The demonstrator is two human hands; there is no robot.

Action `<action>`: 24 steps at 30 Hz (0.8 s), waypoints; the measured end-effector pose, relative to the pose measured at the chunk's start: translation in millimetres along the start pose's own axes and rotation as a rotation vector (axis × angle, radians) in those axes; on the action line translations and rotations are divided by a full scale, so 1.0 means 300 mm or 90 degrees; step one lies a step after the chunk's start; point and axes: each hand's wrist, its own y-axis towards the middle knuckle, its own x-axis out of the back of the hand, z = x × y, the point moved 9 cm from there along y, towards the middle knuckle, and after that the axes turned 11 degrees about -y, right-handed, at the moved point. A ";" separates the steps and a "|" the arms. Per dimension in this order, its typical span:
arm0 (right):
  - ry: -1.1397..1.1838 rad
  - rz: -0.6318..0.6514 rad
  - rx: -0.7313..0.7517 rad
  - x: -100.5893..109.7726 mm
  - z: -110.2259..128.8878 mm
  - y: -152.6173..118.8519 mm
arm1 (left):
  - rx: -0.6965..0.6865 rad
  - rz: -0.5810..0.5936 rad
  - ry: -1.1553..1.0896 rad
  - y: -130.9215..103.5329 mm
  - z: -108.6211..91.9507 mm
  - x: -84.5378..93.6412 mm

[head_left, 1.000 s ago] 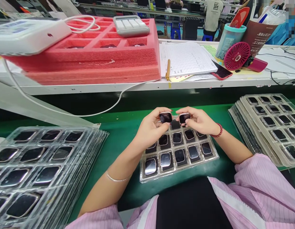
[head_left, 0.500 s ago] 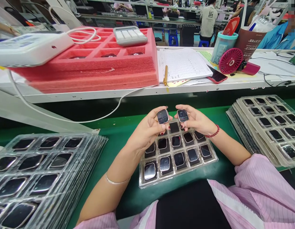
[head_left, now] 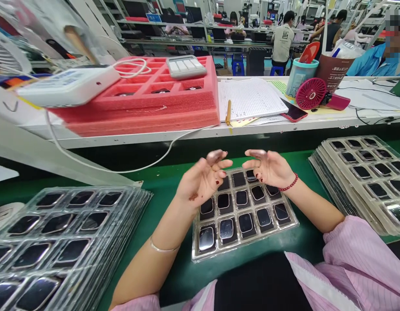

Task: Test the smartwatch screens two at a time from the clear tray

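Note:
In my left hand [head_left: 201,177] is a smartwatch body [head_left: 214,156], held edge-on between thumb and fingers. My right hand [head_left: 273,169] grips a second smartwatch body [head_left: 258,153] the same way, a short gap to the right. Both are slightly blurred, and their screens no longer face me. Beneath the hands a clear plastic tray [head_left: 196,255] lies on the green bench, carrying rows of dark square watch bodies in its pockets. The hands hide part of the tray's far rows.
Stacked trays of watch bodies stand left [head_left: 122,224] and right [head_left: 335,190]. Behind, a white shelf [head_left: 245,128] bears red foam [head_left: 148,120], a white device [head_left: 70,86], paper sheets [head_left: 251,97], a phone [head_left: 295,113], a small fan [head_left: 311,93] and cups. A white cable [head_left: 122,171] hangs below the shelf.
Both hands have turned their watch bodies from screen-facing to edge-on and moved slightly apart. The camera view has tilted up a little, so the surroundings sit lower.

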 end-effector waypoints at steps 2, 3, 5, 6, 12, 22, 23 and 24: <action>-0.071 -0.009 0.048 0.003 0.002 0.004 | -0.042 0.023 0.108 0.006 0.000 0.002; -0.101 -0.022 0.062 0.007 0.001 0.005 | -0.058 0.026 0.154 0.009 0.002 0.005; -0.134 -0.043 0.066 0.013 -0.005 0.005 | -0.078 0.024 0.210 0.012 0.005 0.012; -0.135 -0.043 0.058 0.012 -0.008 0.003 | -0.082 0.023 0.225 0.013 0.006 0.016; -0.099 0.000 0.065 0.005 0.025 -0.022 | -0.075 0.082 0.289 -0.004 0.006 -0.007; -0.219 -0.046 0.113 -0.001 0.032 -0.018 | -0.078 0.112 0.352 -0.013 0.016 -0.024; -0.230 -0.044 0.117 -0.001 0.032 -0.018 | -0.081 0.114 0.356 -0.012 0.014 -0.024; -0.240 -0.042 0.120 -0.001 0.034 -0.019 | -0.085 0.113 0.360 -0.011 0.012 -0.023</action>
